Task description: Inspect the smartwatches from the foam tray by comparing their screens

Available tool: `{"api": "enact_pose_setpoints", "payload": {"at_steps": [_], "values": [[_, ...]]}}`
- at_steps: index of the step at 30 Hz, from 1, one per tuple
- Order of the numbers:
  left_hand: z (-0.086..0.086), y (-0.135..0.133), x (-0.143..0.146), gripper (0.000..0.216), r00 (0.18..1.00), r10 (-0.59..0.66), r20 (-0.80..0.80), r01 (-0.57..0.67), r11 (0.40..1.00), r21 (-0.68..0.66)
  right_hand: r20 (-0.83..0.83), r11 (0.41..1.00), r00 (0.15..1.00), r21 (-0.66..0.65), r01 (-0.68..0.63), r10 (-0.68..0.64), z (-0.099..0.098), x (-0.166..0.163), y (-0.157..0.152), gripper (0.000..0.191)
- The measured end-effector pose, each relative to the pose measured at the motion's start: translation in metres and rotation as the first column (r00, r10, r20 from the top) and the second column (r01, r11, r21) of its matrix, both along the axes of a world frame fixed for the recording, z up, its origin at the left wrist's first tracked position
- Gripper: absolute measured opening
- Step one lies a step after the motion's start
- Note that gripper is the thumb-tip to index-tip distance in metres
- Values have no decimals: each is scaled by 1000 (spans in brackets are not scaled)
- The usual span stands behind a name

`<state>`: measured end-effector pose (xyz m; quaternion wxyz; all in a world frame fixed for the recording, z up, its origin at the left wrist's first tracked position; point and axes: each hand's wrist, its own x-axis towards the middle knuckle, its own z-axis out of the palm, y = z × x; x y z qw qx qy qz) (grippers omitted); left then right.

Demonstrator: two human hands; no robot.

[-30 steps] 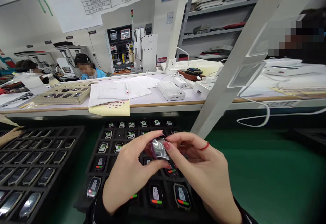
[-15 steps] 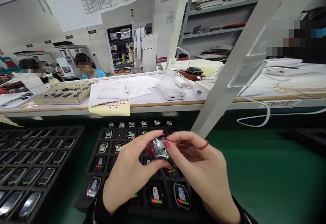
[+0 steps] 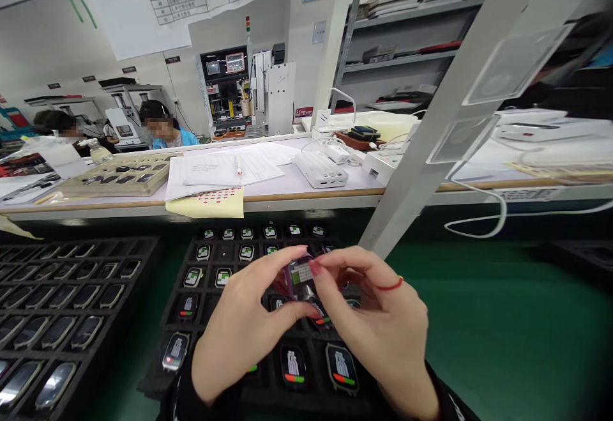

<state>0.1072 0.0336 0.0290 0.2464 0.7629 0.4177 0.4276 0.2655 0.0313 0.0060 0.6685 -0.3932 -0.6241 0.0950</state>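
My left hand grips a smartwatch without a strap, its thumb at the lower edge and its fingers at the upper left. The watch's purple side shows, and its screen is lit green and white. At the watch's upper right edge, my right hand has thumb and forefinger pinched together. Whether a thin film lies between those fingertips is unclear. Below both hands is a black foam tray holding several lit watches, among them one with a red and green bar. My hands hide the tray's middle.
A second foam tray with dark-screened watches lies at the left. Beyond is a bench with papers, a white power bank and a parts tray. A slanted metal post rises at the right. Co-workers sit across the bench.
Glare and a dark curved edge covered the watch face before; now its green and white screen shows. My right hand has shifted slightly, while my left keeps its grip.
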Motion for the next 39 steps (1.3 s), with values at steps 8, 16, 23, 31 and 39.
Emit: {"api": "enact_pose_setpoints", "payload": {"at_steps": [8,16,23,31,39], "values": [[1,-1,-1,60,1000,9,3,-9,996,90,-104,961,979,-195,-195,178,4,12,3,12],[-4,2,-1,61,995,-93,29,87,983,162,-390,665,793,-436,-606,467,7,10,-2,41],[-3,3,-11,64,992,-126,-21,127,990,61,-435,562,746,-490,-666,505,12,15,-2,44],[2,2,-16,63,991,-112,-74,114,993,23,-446,506,649,-408,-760,616,9,23,-1,41],[0,1,-12,67,990,-108,-89,114,991,75,-399,557,693,-413,-721,601,6,24,6,25]]}}
